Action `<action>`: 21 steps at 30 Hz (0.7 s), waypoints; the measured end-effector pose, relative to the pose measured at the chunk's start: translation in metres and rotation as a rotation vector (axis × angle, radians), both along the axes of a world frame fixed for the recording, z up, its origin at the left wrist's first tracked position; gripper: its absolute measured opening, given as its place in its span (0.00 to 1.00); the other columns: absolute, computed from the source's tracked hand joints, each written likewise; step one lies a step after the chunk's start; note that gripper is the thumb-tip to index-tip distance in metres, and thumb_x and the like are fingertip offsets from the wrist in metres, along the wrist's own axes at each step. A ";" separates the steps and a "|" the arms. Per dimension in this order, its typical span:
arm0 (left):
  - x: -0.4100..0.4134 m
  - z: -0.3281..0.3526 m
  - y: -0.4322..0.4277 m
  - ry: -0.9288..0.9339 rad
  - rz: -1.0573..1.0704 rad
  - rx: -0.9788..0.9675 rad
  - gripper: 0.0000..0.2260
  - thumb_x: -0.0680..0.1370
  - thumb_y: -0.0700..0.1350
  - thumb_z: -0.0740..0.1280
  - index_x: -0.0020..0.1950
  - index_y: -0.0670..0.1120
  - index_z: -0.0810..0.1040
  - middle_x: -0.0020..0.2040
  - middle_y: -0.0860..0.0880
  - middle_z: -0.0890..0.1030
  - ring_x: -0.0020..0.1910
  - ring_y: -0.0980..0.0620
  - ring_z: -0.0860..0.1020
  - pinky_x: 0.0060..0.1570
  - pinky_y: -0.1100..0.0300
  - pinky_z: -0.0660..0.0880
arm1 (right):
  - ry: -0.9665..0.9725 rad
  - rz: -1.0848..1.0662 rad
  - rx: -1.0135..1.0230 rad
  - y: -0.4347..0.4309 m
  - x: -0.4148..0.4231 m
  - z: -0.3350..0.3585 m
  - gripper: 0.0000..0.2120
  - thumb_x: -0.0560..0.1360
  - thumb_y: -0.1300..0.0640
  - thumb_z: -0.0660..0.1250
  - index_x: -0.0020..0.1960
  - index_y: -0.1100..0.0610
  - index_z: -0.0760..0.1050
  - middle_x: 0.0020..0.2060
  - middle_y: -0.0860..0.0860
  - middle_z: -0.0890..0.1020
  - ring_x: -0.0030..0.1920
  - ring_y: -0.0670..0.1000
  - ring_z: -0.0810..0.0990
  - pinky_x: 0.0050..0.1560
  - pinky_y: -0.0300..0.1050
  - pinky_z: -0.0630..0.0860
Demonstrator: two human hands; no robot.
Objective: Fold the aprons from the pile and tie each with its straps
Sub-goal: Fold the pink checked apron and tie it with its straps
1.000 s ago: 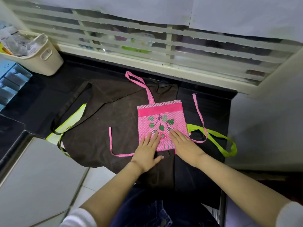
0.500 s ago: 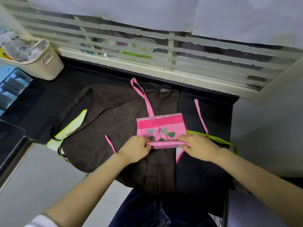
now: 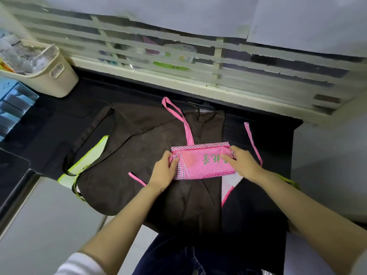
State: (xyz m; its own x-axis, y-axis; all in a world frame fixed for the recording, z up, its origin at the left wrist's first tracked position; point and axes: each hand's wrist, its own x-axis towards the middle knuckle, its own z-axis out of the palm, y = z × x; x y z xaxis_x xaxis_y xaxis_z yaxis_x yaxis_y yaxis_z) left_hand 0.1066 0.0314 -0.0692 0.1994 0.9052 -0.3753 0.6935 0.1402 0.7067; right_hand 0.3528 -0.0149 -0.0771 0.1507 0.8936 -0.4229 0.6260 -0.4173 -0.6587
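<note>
Squarely between both hands lies the folded pink apron (image 3: 202, 163), resting on a spread brown apron (image 3: 143, 153) on the dark counter (image 3: 49, 120). The left hand (image 3: 163, 171) pinches its left edge. The right hand (image 3: 244, 164) curls over the upper right corner, seemingly gripping it. Its neck loop (image 3: 179, 118) trails toward the window, and a cream basket (image 3: 57, 80) stands far left.
</note>
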 end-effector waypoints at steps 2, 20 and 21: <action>0.005 -0.001 0.002 0.072 -0.038 0.079 0.07 0.82 0.46 0.57 0.48 0.45 0.63 0.41 0.44 0.78 0.40 0.43 0.74 0.41 0.54 0.69 | -0.098 -0.026 0.010 0.003 -0.005 -0.004 0.12 0.78 0.49 0.62 0.40 0.52 0.63 0.30 0.48 0.70 0.30 0.46 0.70 0.29 0.40 0.61; 0.023 -0.021 0.006 0.324 -0.193 0.687 0.16 0.71 0.37 0.59 0.58 0.40 0.73 0.60 0.39 0.73 0.59 0.38 0.73 0.58 0.49 0.67 | -0.572 0.135 -0.080 0.026 -0.020 -0.009 0.20 0.81 0.45 0.54 0.62 0.60 0.65 0.48 0.58 0.81 0.48 0.57 0.80 0.37 0.44 0.65; 0.027 -0.024 0.006 0.377 -0.363 0.733 0.18 0.71 0.40 0.57 0.59 0.42 0.74 0.62 0.39 0.74 0.63 0.39 0.71 0.62 0.48 0.65 | -0.582 0.146 -0.083 0.026 -0.020 -0.009 0.20 0.81 0.45 0.54 0.63 0.60 0.65 0.49 0.58 0.81 0.48 0.57 0.80 0.38 0.44 0.65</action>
